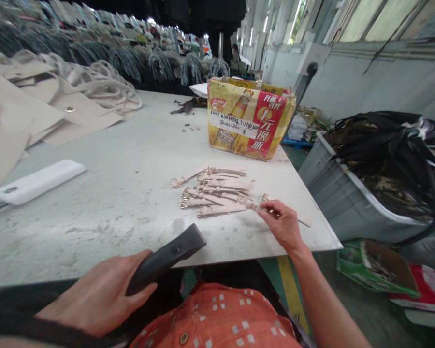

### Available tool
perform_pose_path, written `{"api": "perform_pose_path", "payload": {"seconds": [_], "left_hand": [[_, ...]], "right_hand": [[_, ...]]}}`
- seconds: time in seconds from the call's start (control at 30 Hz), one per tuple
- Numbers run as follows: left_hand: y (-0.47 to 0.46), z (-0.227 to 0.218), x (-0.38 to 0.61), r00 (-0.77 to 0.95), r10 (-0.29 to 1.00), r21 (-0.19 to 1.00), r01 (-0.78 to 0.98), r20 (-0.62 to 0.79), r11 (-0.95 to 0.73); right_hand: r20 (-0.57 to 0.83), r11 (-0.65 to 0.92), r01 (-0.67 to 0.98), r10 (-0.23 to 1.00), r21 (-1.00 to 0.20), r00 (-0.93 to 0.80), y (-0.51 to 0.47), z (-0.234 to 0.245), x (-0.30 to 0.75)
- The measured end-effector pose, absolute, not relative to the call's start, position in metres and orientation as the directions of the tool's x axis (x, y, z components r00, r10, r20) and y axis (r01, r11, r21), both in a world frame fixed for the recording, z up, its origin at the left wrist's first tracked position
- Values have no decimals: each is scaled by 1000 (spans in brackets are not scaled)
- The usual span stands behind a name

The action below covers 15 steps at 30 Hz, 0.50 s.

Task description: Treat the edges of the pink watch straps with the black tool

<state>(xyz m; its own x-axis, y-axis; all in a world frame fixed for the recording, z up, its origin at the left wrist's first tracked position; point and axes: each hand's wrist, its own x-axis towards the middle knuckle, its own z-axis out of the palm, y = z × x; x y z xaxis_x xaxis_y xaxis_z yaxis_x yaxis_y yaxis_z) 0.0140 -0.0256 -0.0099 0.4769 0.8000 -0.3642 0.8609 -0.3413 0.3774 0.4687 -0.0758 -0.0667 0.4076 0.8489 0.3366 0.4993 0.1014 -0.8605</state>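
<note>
My left hand (108, 292) is wrapped round a thick black strap-like piece (170, 253) with a blunt flat end and a small stud-like mark. Its exact kind is unclear. Over the table's right part, my right hand (281, 222) pinches a short pale buckle strap (249, 204) between thumb and fingers. That strap lies at the right edge of a loose pile of pale pink-beige buckle straps (217, 197) with gold-coloured buckles. Another strap end (304, 221) sticks out beyond my right hand, partly hidden by it.
A yellow and red carton (235, 121) stands behind the pile. Pale bag panels (83, 108) cover the back left, and a white device (39, 181) with a cable lies at left. Right of the table (130, 193), a grey bin (355, 188) holds black straps; a green box (377, 270) sits below.
</note>
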Motion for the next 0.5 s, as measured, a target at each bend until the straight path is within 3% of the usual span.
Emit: {"api": "perform_pose_path", "payload": {"seconds": [0.1,0.27,0.4,0.5], "left_hand": [[-21,-16,0,440,812,380,877,-384,-295],[-21,-20,-8,394,853,397,884,-343,-249],[-25,-20,-11,376,865,402,886,-333,-230],[-26,-19,-10,373,859,394,891,-352,-225]], "right_hand": [[297,-22,502,783,-865,547,-62,-59,516],[298,-205,654,764,-728,572,-51,-62,567],[383,-176,715,746,-677,545,-50,-68,559],[455,-48,767,781,-640,429,-44,-71,515]]}}
